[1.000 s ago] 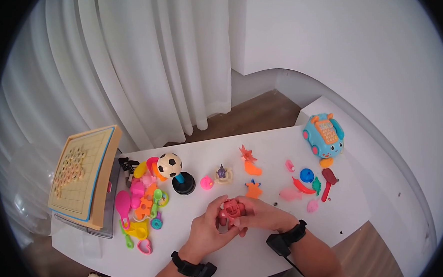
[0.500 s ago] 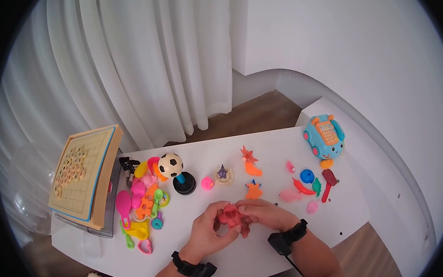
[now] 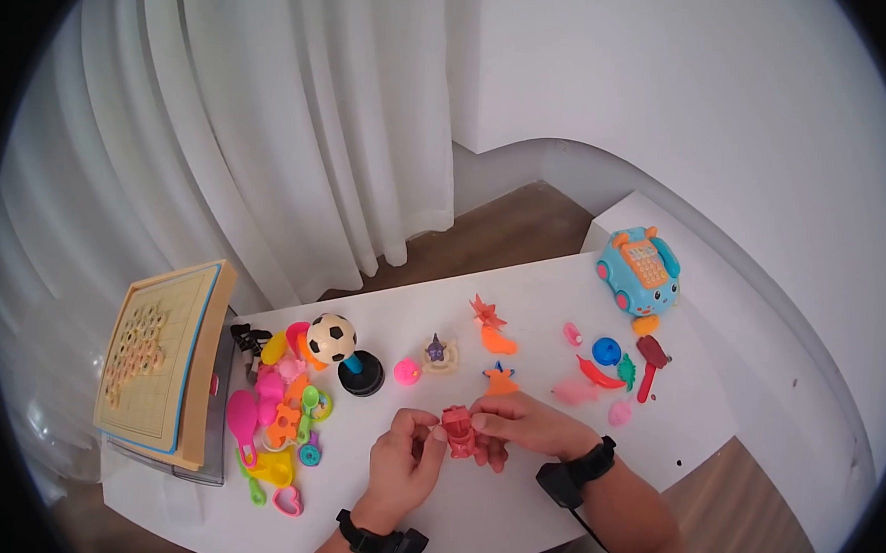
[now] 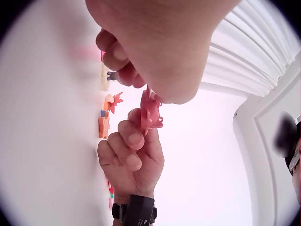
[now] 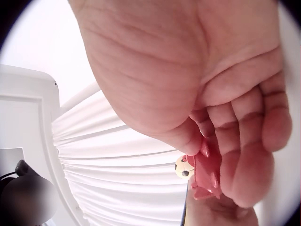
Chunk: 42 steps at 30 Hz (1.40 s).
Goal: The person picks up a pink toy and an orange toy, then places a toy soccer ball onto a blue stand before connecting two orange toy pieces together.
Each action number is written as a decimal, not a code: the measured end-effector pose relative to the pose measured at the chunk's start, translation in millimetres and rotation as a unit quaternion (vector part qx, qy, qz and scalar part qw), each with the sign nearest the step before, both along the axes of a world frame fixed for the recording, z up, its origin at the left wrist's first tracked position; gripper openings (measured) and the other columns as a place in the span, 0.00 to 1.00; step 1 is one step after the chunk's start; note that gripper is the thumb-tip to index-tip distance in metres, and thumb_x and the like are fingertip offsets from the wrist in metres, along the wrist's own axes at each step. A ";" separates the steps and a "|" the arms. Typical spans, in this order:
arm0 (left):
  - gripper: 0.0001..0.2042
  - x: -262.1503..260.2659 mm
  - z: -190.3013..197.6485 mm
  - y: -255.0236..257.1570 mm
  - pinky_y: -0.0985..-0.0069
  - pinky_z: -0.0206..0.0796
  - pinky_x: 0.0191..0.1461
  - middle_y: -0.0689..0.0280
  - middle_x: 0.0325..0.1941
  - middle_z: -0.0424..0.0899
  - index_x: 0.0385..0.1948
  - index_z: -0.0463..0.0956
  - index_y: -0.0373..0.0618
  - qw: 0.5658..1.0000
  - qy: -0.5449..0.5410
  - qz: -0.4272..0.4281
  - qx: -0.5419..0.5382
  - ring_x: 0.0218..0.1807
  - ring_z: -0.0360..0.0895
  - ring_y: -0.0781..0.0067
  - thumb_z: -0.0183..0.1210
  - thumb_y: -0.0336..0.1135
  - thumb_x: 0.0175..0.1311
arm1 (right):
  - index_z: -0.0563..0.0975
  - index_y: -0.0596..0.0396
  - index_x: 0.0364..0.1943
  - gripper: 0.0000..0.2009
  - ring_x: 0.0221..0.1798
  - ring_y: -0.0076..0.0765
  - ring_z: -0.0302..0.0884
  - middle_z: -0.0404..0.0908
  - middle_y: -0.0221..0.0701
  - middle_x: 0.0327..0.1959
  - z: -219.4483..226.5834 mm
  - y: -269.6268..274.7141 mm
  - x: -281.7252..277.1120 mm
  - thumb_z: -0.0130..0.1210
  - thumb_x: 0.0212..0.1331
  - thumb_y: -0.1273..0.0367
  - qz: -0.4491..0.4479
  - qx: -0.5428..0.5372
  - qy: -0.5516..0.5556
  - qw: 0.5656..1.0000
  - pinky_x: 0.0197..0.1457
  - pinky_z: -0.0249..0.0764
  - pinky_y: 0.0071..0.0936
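Both hands meet over the front of the white table around a small red hollow plastic toy [image 3: 457, 433]. My right hand [image 3: 533, 427] pinches the toy between thumb and fingers at its right side. At the opposite edge, my left hand [image 3: 401, 465] has its thumb and curled forefinger on the toy. Small knobs and loops stick out along the red toy [image 4: 150, 112] in the left wrist view. In the right wrist view, the thumb and fingers hide part of it. Just beyond the right hand lies an orange toy piece with a blue top [image 3: 501, 380].
On the left are a board game box [image 3: 163, 357], a soccer ball toy [image 3: 333, 338] on a black base [image 3: 361, 374], and a pile with a pink spoon [image 3: 242, 414]. A blue toy phone [image 3: 639, 272] and a red hammer [image 3: 649, 362] lie to the right.
The left hand's thumb has drawn back from below the red toy to its left edge. The toy has turned so its hollow side faces up toward the head view.
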State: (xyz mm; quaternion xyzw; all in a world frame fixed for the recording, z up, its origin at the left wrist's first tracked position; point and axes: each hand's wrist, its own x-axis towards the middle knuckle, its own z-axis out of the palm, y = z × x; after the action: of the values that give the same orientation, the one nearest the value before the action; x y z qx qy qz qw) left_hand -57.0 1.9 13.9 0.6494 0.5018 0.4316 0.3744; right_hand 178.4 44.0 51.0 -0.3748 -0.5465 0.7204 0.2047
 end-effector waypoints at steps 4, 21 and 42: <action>0.09 -0.6 -1.5 2.6 0.79 0.63 0.28 0.70 0.22 0.76 0.39 0.76 0.41 0.998 -0.012 -0.027 -0.048 0.25 0.69 0.86 0.59 0.35 0.79 | 0.79 0.54 0.45 0.19 0.30 0.25 0.84 0.86 0.29 0.33 -2.6 0.1 -1.5 0.47 0.82 0.53 -0.005 0.016 0.016 1.000 0.37 0.77 0.22; 0.03 -1.9 3.1 7.0 0.85 0.55 0.30 0.76 0.29 0.77 0.40 0.75 0.43 0.963 -0.220 -0.077 -0.139 0.28 0.65 0.91 0.58 0.28 0.78 | 0.77 0.55 0.40 0.15 0.27 0.23 0.82 0.83 0.28 0.30 4.6 0.1 -4.6 0.50 0.81 0.60 -0.079 0.022 -0.027 0.996 0.33 0.77 0.23; 0.17 -5.2 0.4 7.9 0.86 0.65 0.38 0.67 0.50 0.80 0.58 0.70 0.43 0.954 -0.252 -0.096 -0.131 0.37 0.75 0.86 0.58 0.19 0.70 | 0.74 0.57 0.52 0.08 0.40 0.23 0.81 0.83 0.30 0.42 -11.5 2.9 -3.6 0.56 0.73 0.75 -0.073 0.083 0.031 0.993 0.46 0.79 0.24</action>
State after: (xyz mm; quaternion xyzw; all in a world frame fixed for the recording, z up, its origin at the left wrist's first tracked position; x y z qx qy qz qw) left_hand -62.2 9.8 14.3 0.5098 0.3793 0.4734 0.6100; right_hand 174.8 46.9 39.5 -0.3728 -0.5689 0.6670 0.3040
